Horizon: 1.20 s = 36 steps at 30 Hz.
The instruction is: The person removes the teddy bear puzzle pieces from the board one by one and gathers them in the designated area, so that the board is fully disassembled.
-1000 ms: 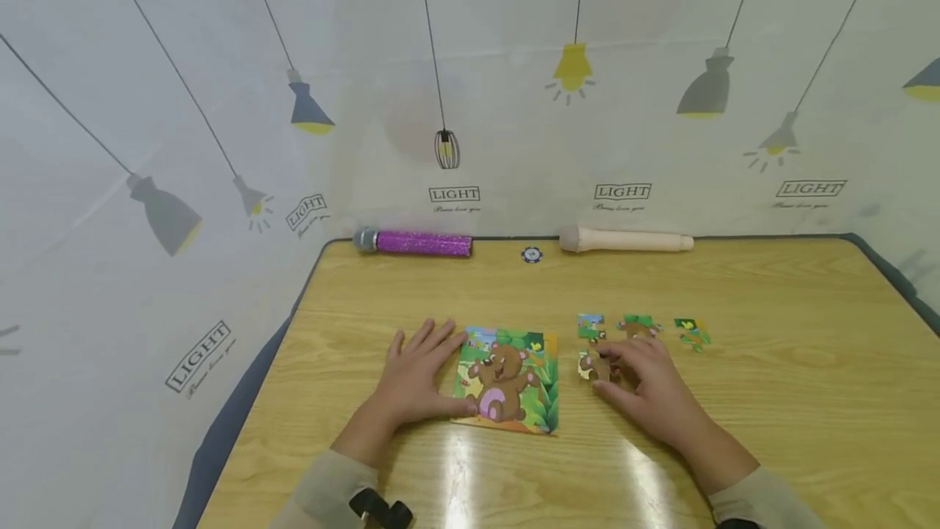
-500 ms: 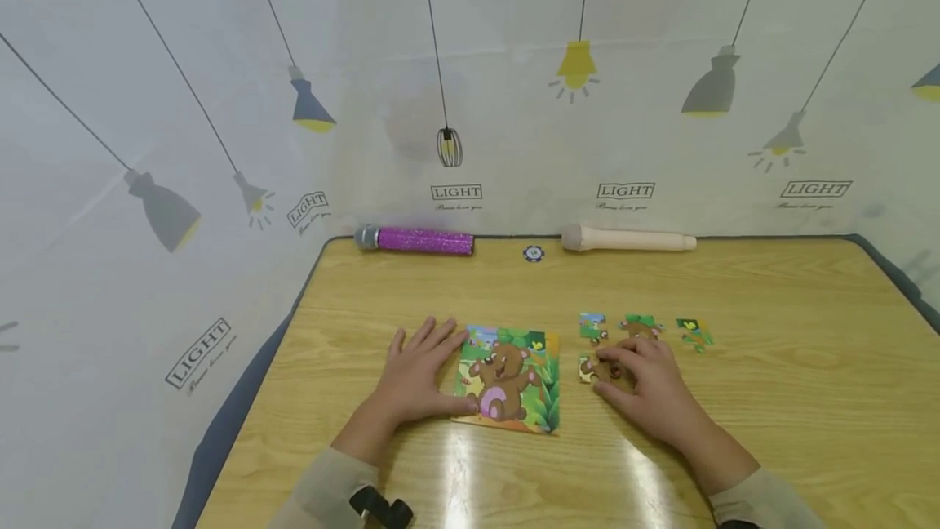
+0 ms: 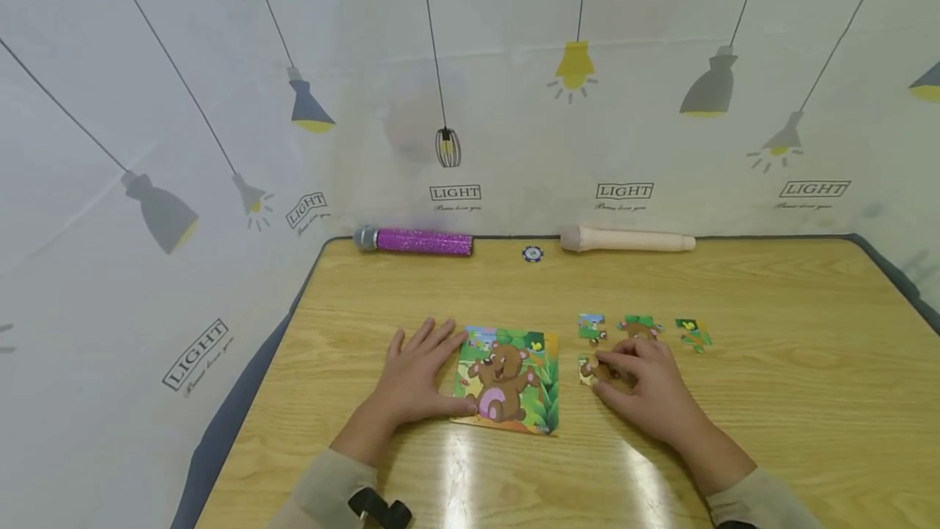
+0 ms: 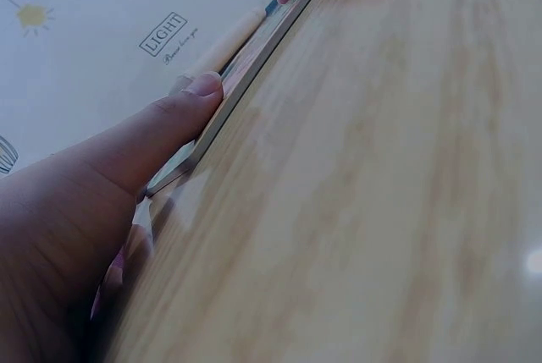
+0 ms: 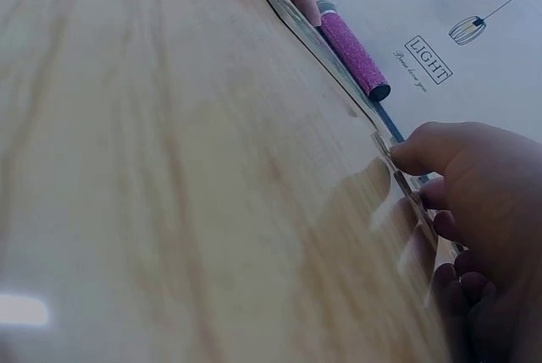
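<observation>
My left hand [image 3: 417, 378] lies beside a square bear picture card [image 3: 507, 382], fingers spread straight. Its thumb rests on the card's lower left edge, and the thumb [image 4: 190, 105] shows there in the left wrist view too. To the right, my right hand [image 3: 649, 382] pinches a brown jigsaw piece [image 3: 606, 371] between thumb and fingers, low on the table. A cream and brown part [image 3: 586, 371] shows at the left of the fingertips. The fingers hide part of the brown piece. Just above this hand lies a brown and green jigsaw piece [image 3: 640, 323], partly covered by the fingers.
A blue and green jigsaw piece [image 3: 591, 326] and a green and orange one [image 3: 693, 333] lie in the upper row. Along the table's back edge are a purple glitter microphone [image 3: 424, 242], a poker chip [image 3: 532, 254] and a cream microphone [image 3: 635, 240]. Lamp-print cloth [image 3: 514, 104] hangs behind.
The pinched piece has shifted very slightly toward the person, with the right fingers staying on it. My left hand and the card have held their place.
</observation>
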### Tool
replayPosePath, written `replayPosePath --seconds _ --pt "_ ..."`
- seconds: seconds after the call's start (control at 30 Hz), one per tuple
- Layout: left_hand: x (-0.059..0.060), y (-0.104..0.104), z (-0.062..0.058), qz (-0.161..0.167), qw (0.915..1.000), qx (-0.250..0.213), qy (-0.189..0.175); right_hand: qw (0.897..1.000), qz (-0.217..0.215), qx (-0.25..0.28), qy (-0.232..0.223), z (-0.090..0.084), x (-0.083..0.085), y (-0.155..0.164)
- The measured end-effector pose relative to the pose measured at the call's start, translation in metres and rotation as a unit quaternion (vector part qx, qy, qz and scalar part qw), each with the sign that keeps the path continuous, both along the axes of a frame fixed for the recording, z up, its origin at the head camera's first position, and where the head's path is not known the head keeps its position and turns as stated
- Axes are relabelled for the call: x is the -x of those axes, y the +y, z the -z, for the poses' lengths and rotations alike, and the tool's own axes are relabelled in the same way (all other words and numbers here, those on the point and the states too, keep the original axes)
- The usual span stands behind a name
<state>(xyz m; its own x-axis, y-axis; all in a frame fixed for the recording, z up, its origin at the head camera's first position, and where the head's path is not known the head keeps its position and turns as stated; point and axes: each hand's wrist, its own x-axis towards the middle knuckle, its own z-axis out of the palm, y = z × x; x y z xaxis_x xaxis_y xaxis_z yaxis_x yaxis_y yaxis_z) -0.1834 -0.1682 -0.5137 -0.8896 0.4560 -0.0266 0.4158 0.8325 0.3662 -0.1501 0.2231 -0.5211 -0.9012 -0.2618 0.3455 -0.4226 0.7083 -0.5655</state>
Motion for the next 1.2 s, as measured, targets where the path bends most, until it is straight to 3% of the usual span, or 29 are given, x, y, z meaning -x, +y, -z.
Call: replayPosePath --seconds 0.27,0.6,0.9,1.2 --pt "-0.001 0.002 -0.002 0.001 1.0 -0.007 0.0 1.0 -0.005 0.0 0.017 0.003 0.0 0.002" --pt "-0.001 0.001 0.002 -0.001 1.0 -0.006 0.007 1.0 0.018 0.016 0.016 0.006 0.004 -0.004" --pt "0.0 -0.002 0.001 0.001 0.9999 -0.008 0.01 0.996 0.042 0.027 0.069 0.005 0.011 -0.015" --pt "0.001 0.0 0.002 0.006 0.9996 -0.017 0.022 0.993 0.016 0.038 0.109 0.006 0.009 -0.037"
